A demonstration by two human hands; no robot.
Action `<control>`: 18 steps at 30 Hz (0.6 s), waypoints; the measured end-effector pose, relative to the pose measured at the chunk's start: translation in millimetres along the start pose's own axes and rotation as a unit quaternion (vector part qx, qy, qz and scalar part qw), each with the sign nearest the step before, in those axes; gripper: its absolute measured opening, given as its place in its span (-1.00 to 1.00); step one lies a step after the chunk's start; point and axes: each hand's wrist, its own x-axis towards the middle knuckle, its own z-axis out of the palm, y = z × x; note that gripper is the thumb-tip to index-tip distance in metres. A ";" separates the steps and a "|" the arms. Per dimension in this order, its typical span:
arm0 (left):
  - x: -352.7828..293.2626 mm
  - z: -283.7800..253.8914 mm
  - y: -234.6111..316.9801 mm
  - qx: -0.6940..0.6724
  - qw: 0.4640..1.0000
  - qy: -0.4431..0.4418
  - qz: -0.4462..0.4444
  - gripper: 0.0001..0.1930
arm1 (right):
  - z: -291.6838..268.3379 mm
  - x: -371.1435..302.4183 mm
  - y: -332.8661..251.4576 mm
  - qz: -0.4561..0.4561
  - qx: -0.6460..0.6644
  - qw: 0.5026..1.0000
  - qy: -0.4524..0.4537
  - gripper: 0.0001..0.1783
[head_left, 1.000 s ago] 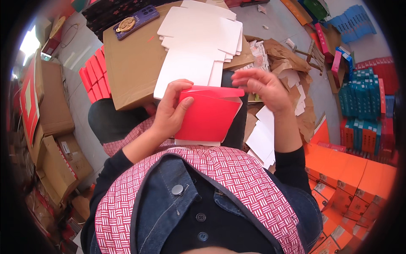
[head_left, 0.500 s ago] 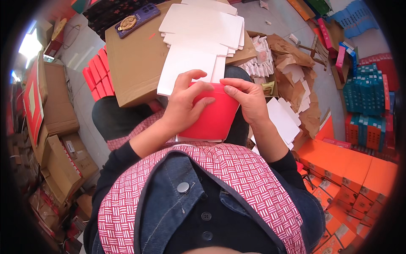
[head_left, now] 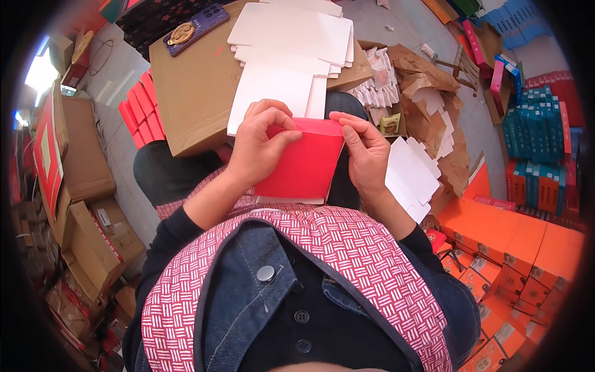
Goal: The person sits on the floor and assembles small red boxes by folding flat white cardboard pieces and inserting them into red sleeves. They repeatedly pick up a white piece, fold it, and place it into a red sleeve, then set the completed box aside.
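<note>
A red card piece (head_left: pixel 300 166), probably a flat box blank, rests across my lap with a folded strip along its far edge. My left hand (head_left: pixel 260 141) pinches the far left corner between thumb and bent fingers. On the opposite side, my right hand (head_left: pixel 367 155) has its thumb and forefinger closed on the far right corner. White edging shows beneath the card's near side. Just beyond it, overlapping white card blanks (head_left: pixel 291 40) lie on a brown cardboard box (head_left: pixel 195 90).
A purple phone (head_left: pixel 195 28) lies on the brown box. Red boxes (head_left: pixel 141 108) stand to its left. Small white packets (head_left: pixel 378 74), crumpled brown paper (head_left: pixel 427 80) and more white blanks (head_left: pixel 412 177) are to the right. Orange boxes (head_left: pixel 496 229) and teal boxes (head_left: pixel 533 127) fill the right side.
My left hand has shifted left and its spread fingers have closed on the card's corner. My right hand keeps its pinch, and the folded strip shows more plainly.
</note>
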 end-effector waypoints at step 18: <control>24.6 34.6 26.8 0.195 0.968 -0.072 0.139 -0.88 | -14.6 9.8 -3.1 0.038 -0.048 0.994 -0.093 -0.87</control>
